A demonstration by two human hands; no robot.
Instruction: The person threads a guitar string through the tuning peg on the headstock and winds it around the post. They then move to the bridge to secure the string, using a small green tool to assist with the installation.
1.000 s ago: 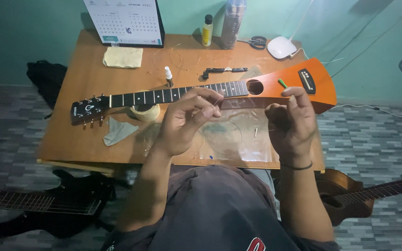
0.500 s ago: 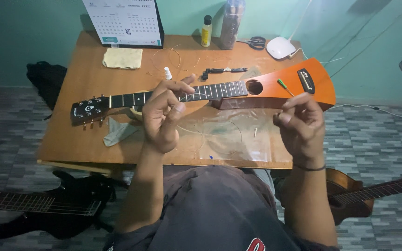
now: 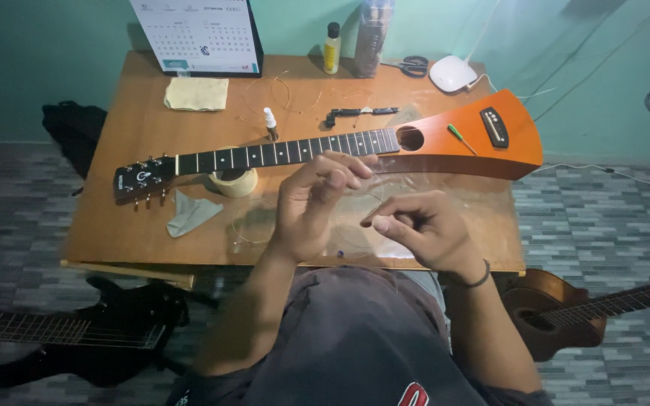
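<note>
A thin guitar string (image 3: pixel 355 197), hard to make out, curls in a loop between the two hands just above the near edge of the table (image 3: pixel 114 225). The left hand (image 3: pixel 314 207) is raised with thumb and fingertips pinched together on the string; the right hand (image 3: pixel 423 229) is curled, thumb pressed to forefinger, pinching the string's other part.

Just beyond the hands lies an orange, wedge-bodied travel guitar (image 3: pixel 460 143) with its dark neck pointing left, the neck propped on a roll of tape (image 3: pixel 232 183). A small green screwdriver (image 3: pixel 460 138) rests on its body.

The table is warm brown wood, carrying a grey cloth (image 3: pixel 189 213), a yellow cloth (image 3: pixel 196 94), a small dropper bottle (image 3: pixel 270 124), a yellow bottle (image 3: pixel 332 48), scissors (image 3: pixel 414 65), a white round device (image 3: pixel 453 74) and a desk calendar (image 3: pixel 197 34). Behind is a teal wall; the floor is grey brick-patterned tile, with a black electric guitar (image 3: pixel 69 331) lying left and a brown acoustic guitar (image 3: pixel 573 312) right.
</note>
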